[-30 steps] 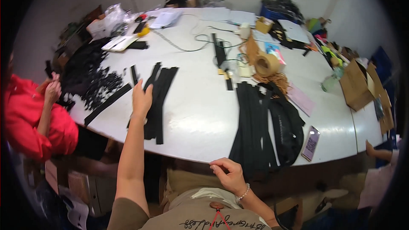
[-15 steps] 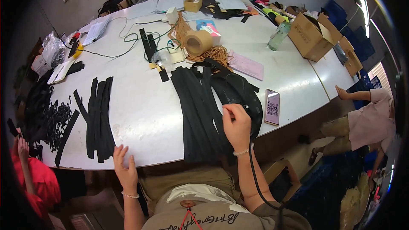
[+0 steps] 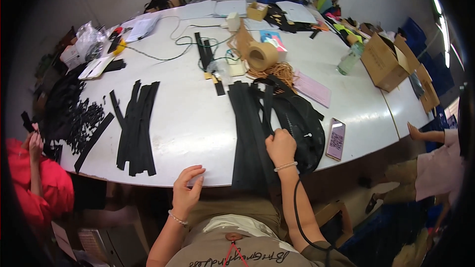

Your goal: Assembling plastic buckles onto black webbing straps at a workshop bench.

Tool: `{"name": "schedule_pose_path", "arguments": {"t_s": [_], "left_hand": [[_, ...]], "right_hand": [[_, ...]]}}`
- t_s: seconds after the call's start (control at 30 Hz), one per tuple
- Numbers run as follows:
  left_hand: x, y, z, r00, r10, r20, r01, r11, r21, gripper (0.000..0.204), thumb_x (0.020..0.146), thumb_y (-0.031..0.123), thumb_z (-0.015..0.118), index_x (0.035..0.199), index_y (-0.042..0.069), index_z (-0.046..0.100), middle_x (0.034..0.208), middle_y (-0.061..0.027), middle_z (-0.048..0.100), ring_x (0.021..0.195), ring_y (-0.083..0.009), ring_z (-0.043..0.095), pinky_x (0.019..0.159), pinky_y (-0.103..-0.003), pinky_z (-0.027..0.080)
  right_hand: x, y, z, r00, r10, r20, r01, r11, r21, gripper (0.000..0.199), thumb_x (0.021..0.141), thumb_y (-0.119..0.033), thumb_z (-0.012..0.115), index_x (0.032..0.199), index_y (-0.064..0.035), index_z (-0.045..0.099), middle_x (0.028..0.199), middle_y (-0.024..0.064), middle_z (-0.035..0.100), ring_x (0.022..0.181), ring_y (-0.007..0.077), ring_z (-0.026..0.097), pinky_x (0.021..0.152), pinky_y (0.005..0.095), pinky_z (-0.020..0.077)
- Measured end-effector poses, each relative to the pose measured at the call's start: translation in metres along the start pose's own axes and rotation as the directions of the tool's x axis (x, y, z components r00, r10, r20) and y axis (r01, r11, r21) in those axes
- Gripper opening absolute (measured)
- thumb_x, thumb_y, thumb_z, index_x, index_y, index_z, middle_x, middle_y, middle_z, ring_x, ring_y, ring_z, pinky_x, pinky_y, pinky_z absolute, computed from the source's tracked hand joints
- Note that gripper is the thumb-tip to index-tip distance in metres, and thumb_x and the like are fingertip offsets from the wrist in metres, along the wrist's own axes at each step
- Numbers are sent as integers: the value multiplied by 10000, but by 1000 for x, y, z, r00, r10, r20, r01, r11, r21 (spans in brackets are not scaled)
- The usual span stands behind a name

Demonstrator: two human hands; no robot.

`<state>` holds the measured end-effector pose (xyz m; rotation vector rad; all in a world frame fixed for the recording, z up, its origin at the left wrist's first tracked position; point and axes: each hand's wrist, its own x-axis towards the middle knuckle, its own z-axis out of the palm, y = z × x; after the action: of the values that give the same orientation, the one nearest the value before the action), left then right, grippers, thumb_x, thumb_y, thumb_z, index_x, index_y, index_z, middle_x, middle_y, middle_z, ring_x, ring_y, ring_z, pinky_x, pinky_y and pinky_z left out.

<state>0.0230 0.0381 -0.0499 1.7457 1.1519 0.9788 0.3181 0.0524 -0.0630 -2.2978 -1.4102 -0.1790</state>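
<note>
Apparently being at the step of singling out one loose strip [image 3: 267, 106] from the near bundle of black strips [image 3: 245, 133], which is lying at twelve o'clock from the body, on the white table [image 3: 193, 133]. Probably calling next for a firm pinch and a clean pull, without dragging along any neighbouring strips. Nearest the body, at about half past ten, hovering with the left hand [image 3: 187, 189] by the front edge, holding fingers half open and loosely curved, gripping nothing. Slightly farther, at one o'clock, keeping the right hand [image 3: 282, 147] curled shut, seemingly around the loose strip, though hiding the fingertips and so not showing the exact pinch. Beside that hand, seeing a black bag [image 3: 308, 148], then a phone [image 3: 335, 139] toward half past one. Toward eleven, finding another bundle of black strips [image 3: 138, 128], well apart from both hands. Farther off, around twelve, noticing brown cord [image 3: 274, 73] and a roll of tape [image 3: 270, 54]; past one, ending at a cardboard box [image 3: 386, 63].
</note>
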Motion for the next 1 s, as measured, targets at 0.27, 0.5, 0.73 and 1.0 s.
{"name": "schedule_pose_path", "arguments": {"t_s": [0.27,0.5,0.73,1.0], "left_hand": [[4,-3,0,997,-70,16,72,987,-141,179,822,31,583,990,25,646,1038,-114,625,954,-208,601,823,-289,478],[36,-16,-56,967,156,-203,-123,978,170,181,785,15,598,961,33,638,991,-121,632,951,-255,598,849,-313,466],[114,-162,-319,679,355,-643,318,646,693,344,788,201,630,1057,-3,567,1079,-188,566,1033,-340,526,932,-408,394],[177,-232,-396,308,-327,-893,924,329,198,893,674,748,516,1375,229,326,1394,-229,307,1277,-436,274,987,-585,261]], "right_hand": [[4,-9,1,993,64,-100,-54,993,102,153,732,-138,547,698,7,582,712,184,585,671,370,596,605,442,482],[-15,-31,-41,974,-96,-206,143,964,223,102,771,-9,515,837,37,576,742,187,535,680,374,536,612,443,431],[-77,-71,-7,917,-384,-108,399,883,248,173,688,25,539,856,6,580,787,139,521,737,327,508,658,409,403],[-73,-65,7,929,-345,-134,370,882,293,224,619,-11,555,836,-36,605,783,119,534,737,311,514,664,403,406]]}}
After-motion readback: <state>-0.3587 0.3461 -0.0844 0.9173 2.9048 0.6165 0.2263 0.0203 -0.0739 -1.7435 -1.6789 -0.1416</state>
